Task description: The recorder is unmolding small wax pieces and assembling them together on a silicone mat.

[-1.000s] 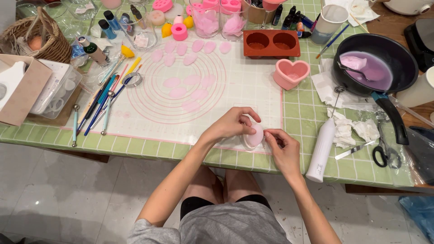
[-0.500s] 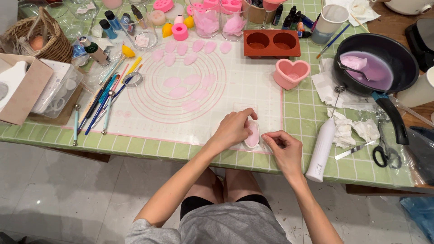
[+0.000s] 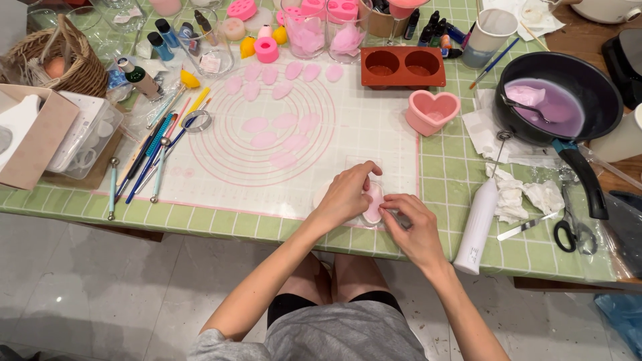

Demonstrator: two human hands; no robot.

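Observation:
My left hand [image 3: 346, 194] and my right hand [image 3: 412, 226] meet over a pale pink petal-shaped piece [image 3: 372, 202] at the near edge of a white baking mat with pink circles [image 3: 221, 150]. The left fingers curl over the piece's top; the right fingertips pinch its lower right edge. A small white sheet under the piece is mostly hidden by the hands. Several flat pink petal shapes [image 3: 277, 130] lie spread on the mat farther out.
A pink heart mould [image 3: 433, 111], a brown two-cup mould [image 3: 403, 66], a black pan of lilac liquid [image 3: 558, 100], a white frother [image 3: 477, 226], scissors [image 3: 572, 227], crumpled tissues [image 3: 518, 194], modelling tools [image 3: 150, 154], a wicker basket [image 3: 60, 60] and jars crowd the green checked tablecloth [image 3: 441, 174].
The left hand has shifted slightly, its fingers now covering more of the pink piece. The right hand stays pinched on the piece's edge.

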